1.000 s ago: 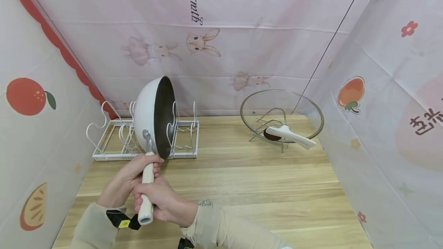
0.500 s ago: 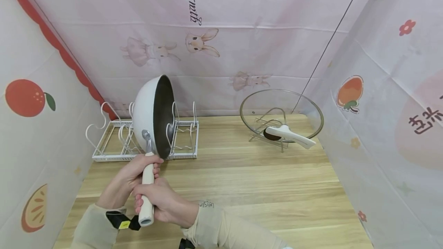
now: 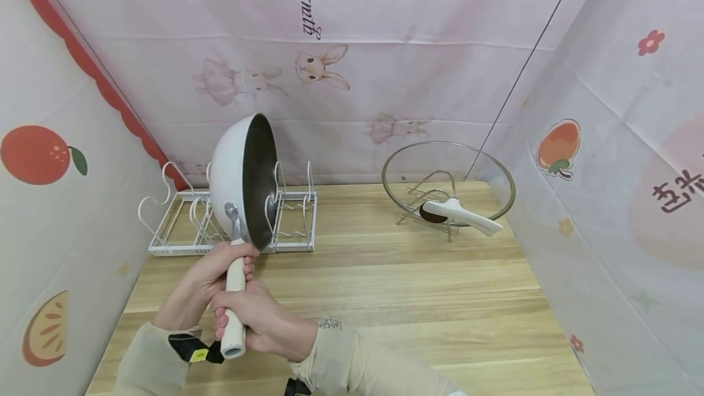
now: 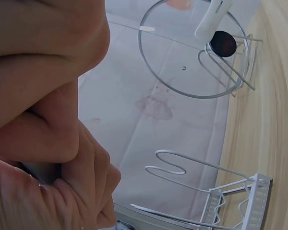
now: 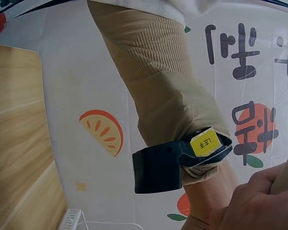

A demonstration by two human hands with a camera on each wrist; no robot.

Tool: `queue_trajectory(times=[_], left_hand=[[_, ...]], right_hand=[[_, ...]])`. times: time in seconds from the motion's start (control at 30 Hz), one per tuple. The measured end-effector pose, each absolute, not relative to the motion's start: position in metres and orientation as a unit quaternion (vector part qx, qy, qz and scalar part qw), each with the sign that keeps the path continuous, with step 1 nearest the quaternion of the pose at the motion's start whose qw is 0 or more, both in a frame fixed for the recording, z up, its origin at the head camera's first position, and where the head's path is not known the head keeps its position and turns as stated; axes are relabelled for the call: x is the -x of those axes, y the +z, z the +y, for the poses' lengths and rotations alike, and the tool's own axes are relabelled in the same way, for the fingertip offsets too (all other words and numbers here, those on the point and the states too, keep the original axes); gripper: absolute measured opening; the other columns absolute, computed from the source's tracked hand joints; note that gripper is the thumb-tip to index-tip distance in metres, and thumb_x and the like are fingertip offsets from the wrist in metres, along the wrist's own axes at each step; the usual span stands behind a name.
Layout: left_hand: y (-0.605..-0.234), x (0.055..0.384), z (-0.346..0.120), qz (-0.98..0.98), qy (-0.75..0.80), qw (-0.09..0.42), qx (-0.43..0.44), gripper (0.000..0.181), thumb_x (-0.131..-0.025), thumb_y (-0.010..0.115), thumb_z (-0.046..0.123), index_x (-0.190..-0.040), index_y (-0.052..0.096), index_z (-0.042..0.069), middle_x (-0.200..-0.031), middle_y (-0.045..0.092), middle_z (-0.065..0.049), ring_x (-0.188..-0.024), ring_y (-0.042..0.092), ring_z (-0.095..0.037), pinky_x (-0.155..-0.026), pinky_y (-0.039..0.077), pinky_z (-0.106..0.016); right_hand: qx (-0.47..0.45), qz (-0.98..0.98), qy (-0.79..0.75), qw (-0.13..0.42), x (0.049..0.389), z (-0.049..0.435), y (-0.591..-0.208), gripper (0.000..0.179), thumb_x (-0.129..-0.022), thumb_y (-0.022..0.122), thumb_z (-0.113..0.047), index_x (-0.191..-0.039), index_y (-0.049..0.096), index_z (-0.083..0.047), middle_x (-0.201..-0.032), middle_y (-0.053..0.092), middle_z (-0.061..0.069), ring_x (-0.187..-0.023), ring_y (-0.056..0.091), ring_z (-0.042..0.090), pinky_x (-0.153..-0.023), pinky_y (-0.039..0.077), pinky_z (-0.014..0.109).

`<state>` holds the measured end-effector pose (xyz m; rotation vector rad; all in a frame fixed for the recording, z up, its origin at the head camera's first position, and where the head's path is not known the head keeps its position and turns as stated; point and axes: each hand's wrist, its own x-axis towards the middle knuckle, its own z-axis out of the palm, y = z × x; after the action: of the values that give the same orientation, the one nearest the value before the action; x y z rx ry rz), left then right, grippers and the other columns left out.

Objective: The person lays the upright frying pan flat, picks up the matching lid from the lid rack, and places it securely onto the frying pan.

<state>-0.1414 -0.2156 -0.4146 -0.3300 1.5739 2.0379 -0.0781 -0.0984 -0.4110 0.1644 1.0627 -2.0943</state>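
In the head view a white wok [image 3: 228, 170] with a dark inside stands on its edge within a white wire pan rack [image 3: 181, 250]. Its cream handle [image 3: 235, 277] points toward me. My left hand [image 3: 222, 264] grips the handle close to the wok's body. Lower on the same handle, my right hand [image 3: 258, 316] curls round it, the handle's end showing below. Curled fingers [image 4: 48, 129] fill the left side of the left wrist view, and the handle is mostly hidden there. The right wrist view shows part of a hand [image 5: 254, 206] and the left sleeve [image 5: 173, 96].
On the right of the wooden tabletop [image 3: 407, 298], a glass lid [image 3: 398, 167] with a white handle [image 3: 464, 217] leans in a small wire stand [image 3: 448, 234]. Printed cloth walls [image 3: 352, 11] enclose the back and sides. A black wrist strap [image 5: 158, 165] circles the left sleeve.
The wok has risen slightly and tipped a little to the left between the rack's wires. Both hands keep their grip on the handle. The lid has not moved.
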Motion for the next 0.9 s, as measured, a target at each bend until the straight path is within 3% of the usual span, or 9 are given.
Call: queue_trajectory(times=[0.17,0.63,0.9], left_hand=[[-0.413,0.141,-0.216,0.585,0.756,0.270,0.116,0.027,-0.089,0.050,-0.001,-0.065,0.053,0.011,-0.056,0.053,0.004,-0.050,0.053,-0.007,-0.050,0.051,-0.019],[-0.403,0.138,-0.214,0.594,0.750,0.267,0.116,0.022,-0.087,0.049,-0.001,-0.069,0.050,0.010,-0.057,0.053,0.004,-0.051,0.053,-0.007,-0.051,0.051,-0.019],[-0.397,0.135,-0.213,0.589,0.756,0.267,0.106,0.023,-0.089,0.050,-0.002,-0.069,0.051,0.010,-0.057,0.054,0.004,-0.050,0.054,-0.007,-0.051,0.051,-0.019]], right_hand=[[-0.064,0.419,-0.820,0.386,0.077,-0.098,-0.409,0.018,-0.075,0.047,0.009,-0.087,0.045,-0.004,-0.056,0.041,-0.002,-0.046,0.037,0.006,-0.041,0.037,0.014],[-0.061,0.412,-0.818,0.396,0.076,-0.096,-0.404,0.022,-0.077,0.049,0.008,-0.096,0.042,-0.003,-0.059,0.041,-0.002,-0.047,0.036,0.006,-0.043,0.037,0.014],[-0.058,0.415,-0.820,0.389,0.072,-0.094,-0.397,0.018,-0.075,0.049,0.008,-0.088,0.045,-0.004,-0.057,0.042,-0.001,-0.046,0.037,0.006,-0.041,0.038,0.015]])
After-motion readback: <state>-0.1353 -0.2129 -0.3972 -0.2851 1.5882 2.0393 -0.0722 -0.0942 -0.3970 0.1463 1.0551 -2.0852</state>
